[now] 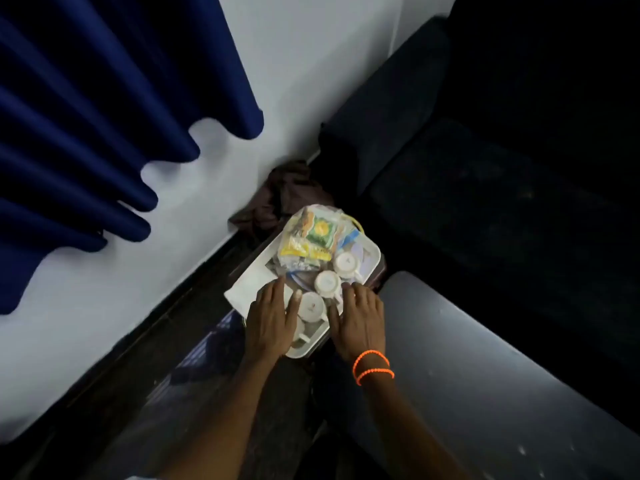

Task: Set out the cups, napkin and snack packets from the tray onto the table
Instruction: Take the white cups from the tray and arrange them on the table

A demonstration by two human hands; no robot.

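A single head-mounted, wide-angle view is being provided. The scene is being viewed from above, steeply downward and slightly forward, with both forearms entering from the near edge. The tray (372, 258) is being framed near the centre at about arm's reach, with the left hand (272, 322) and right hand (360, 322) over its near end. Straight lines are being bent towards the frame edges. No second view is being supplied, so no overlap is being shared.

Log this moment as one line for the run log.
stage: start, nothing set out | tray: cups, snack packets, napkin on it | left hand, right hand: open over near end
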